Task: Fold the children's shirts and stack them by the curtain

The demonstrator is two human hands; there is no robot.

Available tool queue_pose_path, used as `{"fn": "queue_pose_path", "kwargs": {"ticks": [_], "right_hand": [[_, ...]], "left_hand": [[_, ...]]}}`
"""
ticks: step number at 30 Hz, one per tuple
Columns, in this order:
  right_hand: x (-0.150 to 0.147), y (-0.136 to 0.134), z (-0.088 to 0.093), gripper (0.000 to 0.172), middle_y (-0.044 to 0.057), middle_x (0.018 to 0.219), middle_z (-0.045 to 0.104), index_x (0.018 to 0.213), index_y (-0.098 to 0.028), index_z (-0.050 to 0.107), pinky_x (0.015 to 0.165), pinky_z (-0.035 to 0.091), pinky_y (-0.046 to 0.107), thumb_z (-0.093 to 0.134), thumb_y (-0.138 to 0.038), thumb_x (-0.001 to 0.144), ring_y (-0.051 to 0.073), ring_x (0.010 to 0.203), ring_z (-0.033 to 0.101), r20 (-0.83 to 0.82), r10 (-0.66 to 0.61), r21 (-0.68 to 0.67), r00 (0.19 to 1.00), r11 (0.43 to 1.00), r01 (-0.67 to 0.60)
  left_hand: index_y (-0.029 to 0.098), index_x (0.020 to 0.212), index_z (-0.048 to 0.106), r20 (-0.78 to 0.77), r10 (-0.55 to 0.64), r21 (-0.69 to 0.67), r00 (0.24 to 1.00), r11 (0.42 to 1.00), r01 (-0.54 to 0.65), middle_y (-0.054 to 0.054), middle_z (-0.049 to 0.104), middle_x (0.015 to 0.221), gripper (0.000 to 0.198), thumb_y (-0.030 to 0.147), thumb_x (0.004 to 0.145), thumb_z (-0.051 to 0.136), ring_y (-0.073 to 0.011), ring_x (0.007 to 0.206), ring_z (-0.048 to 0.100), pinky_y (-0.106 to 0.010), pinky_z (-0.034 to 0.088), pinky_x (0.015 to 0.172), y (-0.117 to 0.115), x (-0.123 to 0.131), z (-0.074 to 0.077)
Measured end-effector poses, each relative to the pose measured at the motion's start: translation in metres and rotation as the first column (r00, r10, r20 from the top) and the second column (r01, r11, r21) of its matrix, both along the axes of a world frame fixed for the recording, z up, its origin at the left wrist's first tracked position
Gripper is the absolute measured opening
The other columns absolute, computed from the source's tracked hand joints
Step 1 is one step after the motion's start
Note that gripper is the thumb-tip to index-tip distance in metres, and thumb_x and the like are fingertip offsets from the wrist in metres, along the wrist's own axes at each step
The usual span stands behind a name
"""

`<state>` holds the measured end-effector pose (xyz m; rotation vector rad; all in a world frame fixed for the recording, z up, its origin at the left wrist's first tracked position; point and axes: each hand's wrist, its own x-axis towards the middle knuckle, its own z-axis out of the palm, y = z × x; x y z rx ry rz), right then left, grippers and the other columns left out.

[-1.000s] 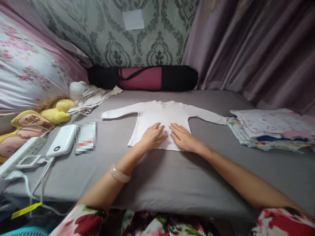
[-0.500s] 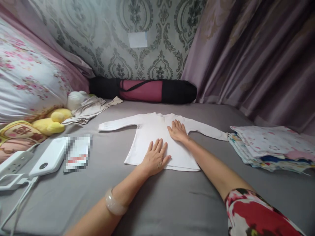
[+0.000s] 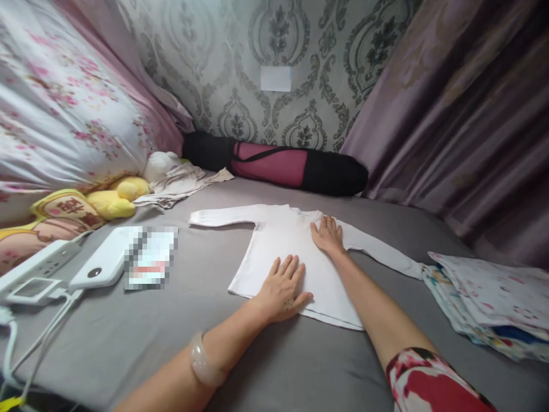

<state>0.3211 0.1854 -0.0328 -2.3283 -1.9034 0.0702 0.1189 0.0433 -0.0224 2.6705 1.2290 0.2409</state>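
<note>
A white long-sleeved shirt (image 3: pixel 274 240) lies spread on the grey sheet, its sleeves stretched out to both sides and its collar toward the wall. My left hand (image 3: pixel 283 289) rests flat on the lower middle of the shirt, fingers spread, with a pale bangle on the wrist. Higher up, near the collar and the right shoulder, my right hand (image 3: pixel 328 233) lies on the fabric with its fingers extended. Neither hand grips anything. My right forearm covers part of the shirt's right side.
Folded patterned cloths (image 3: pixel 493 286) are stacked by the right cuff. A black and pink roll bag (image 3: pixel 270 165) lies along the wall. At left are a white power bank (image 3: pixel 103 260), power strip (image 3: pixel 47 263), cables, yellow plush (image 3: pixel 114 200) and crumpled cloth (image 3: pixel 184 183).
The camera view has turned and tilted slightly, so the scene sits further right. Both hands remain flat on the shirt at nearly the same places.
</note>
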Motion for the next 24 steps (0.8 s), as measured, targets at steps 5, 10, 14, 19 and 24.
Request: {"fn": "queue_pose_path", "kwargs": {"ticks": [5,10,14,19,24], "right_hand": [[-0.013,-0.028,0.004,0.070,0.018,0.160,0.010,0.152,-0.005,0.019,0.117,0.008,0.051,0.016,-0.049,0.097,0.028,0.147,0.007,-0.020,0.125,-0.109,0.992,0.986,-0.127],[-0.043,-0.081,0.007,0.067,0.010,0.161,0.009,0.154,-0.015,0.019,0.118,0.006,0.048,0.013,-0.052,0.098,0.023,0.148,0.005,-0.077,0.494,-0.138,0.866,0.855,-0.500],[-0.051,-0.077,0.010,0.062,0.006,0.161,0.012,0.153,-0.019,0.022,0.118,0.006,0.049,0.012,-0.046,0.099,0.023,0.147,0.007,-0.060,0.549,-0.136,0.834,0.823,-0.551],[-0.053,-0.031,0.008,0.060,0.006,0.160,0.015,0.153,-0.018,0.023,0.117,0.007,0.051,0.014,-0.044,0.099,0.023,0.147,0.009,-0.031,0.465,-0.118,0.885,0.877,-0.465],[-0.062,0.006,0.005,0.061,0.006,0.161,0.014,0.152,-0.019,0.024,0.117,0.008,0.053,0.013,-0.045,0.099,0.025,0.147,0.010,-0.026,0.387,-0.113,0.922,0.915,-0.387]], "left_hand": [[0.007,0.143,0.040,0.079,0.293,0.079,0.953,0.951,-0.299,-0.022,0.034,0.151,0.070,0.056,0.096,0.024,-0.0338,0.143,0.025,-0.054,0.024,0.115,0.011,-0.007,-0.010],[0.007,0.146,0.035,0.088,0.416,0.079,0.905,0.903,-0.422,-0.023,0.034,0.150,0.078,0.063,0.091,0.028,-0.0381,0.143,0.022,-0.059,0.020,0.114,0.018,-0.015,-0.025],[0.007,0.147,0.033,0.071,0.437,0.033,0.896,0.897,-0.440,-0.024,0.028,0.153,0.082,0.065,0.090,0.029,-0.0394,0.144,0.017,-0.063,0.016,0.113,0.016,-0.014,-0.025],[0.006,0.148,0.031,0.055,0.443,-0.010,0.895,0.896,-0.443,-0.024,0.023,0.154,0.085,0.067,0.089,0.026,-0.0400,0.145,0.015,-0.065,0.014,0.112,0.014,-0.013,-0.021],[0.007,0.148,0.033,0.038,0.444,-0.007,0.895,0.896,-0.444,-0.023,0.023,0.154,0.084,0.068,0.089,0.025,-0.0395,0.145,0.015,-0.066,0.014,0.112,0.015,-0.013,-0.020]]}}
